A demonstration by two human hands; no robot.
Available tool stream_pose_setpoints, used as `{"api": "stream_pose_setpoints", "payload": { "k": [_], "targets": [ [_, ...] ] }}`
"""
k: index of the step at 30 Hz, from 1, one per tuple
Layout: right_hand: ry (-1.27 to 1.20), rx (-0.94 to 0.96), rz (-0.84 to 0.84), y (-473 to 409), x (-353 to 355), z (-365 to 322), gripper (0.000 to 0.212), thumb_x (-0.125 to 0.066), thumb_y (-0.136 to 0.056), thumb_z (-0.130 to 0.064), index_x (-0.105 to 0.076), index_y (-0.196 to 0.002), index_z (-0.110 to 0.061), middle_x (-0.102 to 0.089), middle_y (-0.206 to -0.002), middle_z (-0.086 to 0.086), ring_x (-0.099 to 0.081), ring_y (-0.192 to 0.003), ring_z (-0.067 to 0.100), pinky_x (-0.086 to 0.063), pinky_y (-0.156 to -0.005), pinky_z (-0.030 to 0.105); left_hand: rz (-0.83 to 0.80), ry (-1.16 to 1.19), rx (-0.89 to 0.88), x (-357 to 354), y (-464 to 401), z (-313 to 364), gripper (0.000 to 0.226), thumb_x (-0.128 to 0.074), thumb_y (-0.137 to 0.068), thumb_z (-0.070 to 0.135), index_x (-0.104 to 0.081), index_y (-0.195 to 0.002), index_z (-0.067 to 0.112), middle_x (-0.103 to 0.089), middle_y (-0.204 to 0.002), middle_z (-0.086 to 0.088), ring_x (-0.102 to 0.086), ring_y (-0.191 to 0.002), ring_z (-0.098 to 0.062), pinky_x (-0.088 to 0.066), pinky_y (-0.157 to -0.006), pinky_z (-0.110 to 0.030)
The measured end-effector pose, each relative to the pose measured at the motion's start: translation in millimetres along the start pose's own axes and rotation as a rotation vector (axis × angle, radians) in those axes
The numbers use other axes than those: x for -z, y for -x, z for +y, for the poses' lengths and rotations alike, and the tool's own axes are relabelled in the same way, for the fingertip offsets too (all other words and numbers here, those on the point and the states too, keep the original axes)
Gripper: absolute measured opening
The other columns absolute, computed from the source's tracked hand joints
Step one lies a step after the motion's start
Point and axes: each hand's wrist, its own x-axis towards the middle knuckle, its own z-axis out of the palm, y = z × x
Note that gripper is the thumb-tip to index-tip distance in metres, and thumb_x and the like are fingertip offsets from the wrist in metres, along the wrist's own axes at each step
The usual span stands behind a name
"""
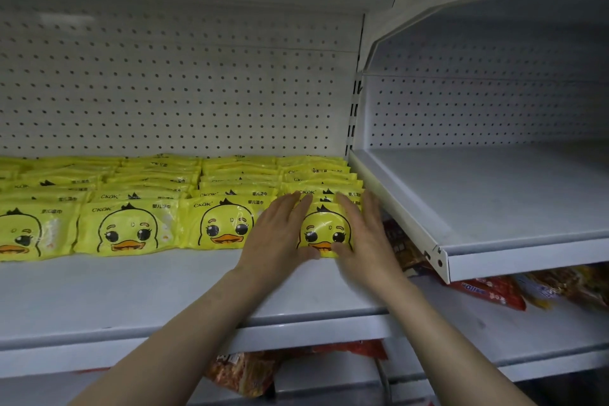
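While both reach forward, left hand (280,231) and right hand (364,231) flank duck pack (324,230), fingers straight.

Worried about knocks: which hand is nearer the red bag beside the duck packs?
Right. Right hand sits just left of the red bag; left hand, beyond the duck pack.

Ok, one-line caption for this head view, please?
Left hand and right hand, fingers straight, flank the front yellow duck pack of the rightmost row on the white shelf.
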Motion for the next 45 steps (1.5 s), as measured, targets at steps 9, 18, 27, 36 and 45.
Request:
{"api": "stream_pose_setpoints", "payload": {
  "k": [9, 18, 27, 36, 45],
  "targets": [
    [-0.228, -0.062, -0.189, -23.3, 6.9, 4.1, 0.093, -0.067, -0.092, -0.018, -0.002, -0.157, -0.029, 0.025, -0.161, 0.006, 0.019, -0.143, 0.004, -0.001, -0.112, 0.021, -0.054, -0.027, -0.052, -8.4, -7.7, -12.6, 0.109, -0.037, -0.074, 0.084, -0.009, -0.154, 0.015, -0.016, -0.160, -0.008, -0.010, -0.148, -0.024, 0.000, -0.120, -0.037],
    [-0.357, -0.169, -0.025, -46.2, -7.6, 8.5, 0.103, -0.064, -0.075, -0.060, -0.004, -0.155, -0.035, -0.011, -0.164, -0.001, -0.014, -0.150, 0.014, -0.020, -0.122, 0.045, -0.039, -0.109, -0.081, -7.4, -17.0, -13.8, 0.111, -0.043, -0.072, 0.082, -0.016, -0.153, 0.011, -0.027, -0.155, -0.013, -0.023, -0.145, -0.028, -0.015, -0.119, -0.049],
    [-0.469, -0.206, 0.031, -60.4, -10.7, 0.7, 0.097, -0.054, -0.073, -0.082, -0.017, -0.153, -0.041, -0.034, -0.156, -0.013, -0.032, -0.143, 0.009, -0.031, -0.117, 0.043, -0.101, -0.125, -0.081, -6.2, -23.4, -21.0, 0.118, -0.045, -0.068, 0.085, -0.005, -0.154, 0.015, -0.018, -0.159, -0.008, -0.012, -0.148, -0.024, -0.007, -0.120, -0.047],
    [-0.616, -0.292, 0.011, -78.5, -0.7, -3.3, 0.084, -0.057, -0.084, -0.069, -0.022, -0.154, -0.039, -0.029, -0.159, -0.008, -0.029, -0.145, 0.014, -0.032, -0.108, 0.031, -0.085, -0.101, -0.046, -4.6, -25.6, -22.3, 0.129, -0.044, -0.060, 0.091, -0.005, -0.154, 0.012, -0.015, -0.160, -0.009, -0.011, -0.148, -0.023, -0.007, -0.121, -0.045],
    [-0.532, -0.223, -0.042, -70.2, 2.9, 0.6, 0.087, -0.052, -0.081, -0.077, -0.022, -0.153, -0.040, -0.028, -0.159, -0.012, -0.026, -0.146, 0.010, -0.026, -0.116, 0.034, -0.083, -0.090, -0.020, 1.1, -23.6, -22.9, 0.131, -0.047, -0.058, 0.090, -0.001, -0.154, 0.014, -0.013, -0.160, -0.006, -0.010, -0.148, -0.023, 0.004, -0.120, -0.038]
  ]
}}
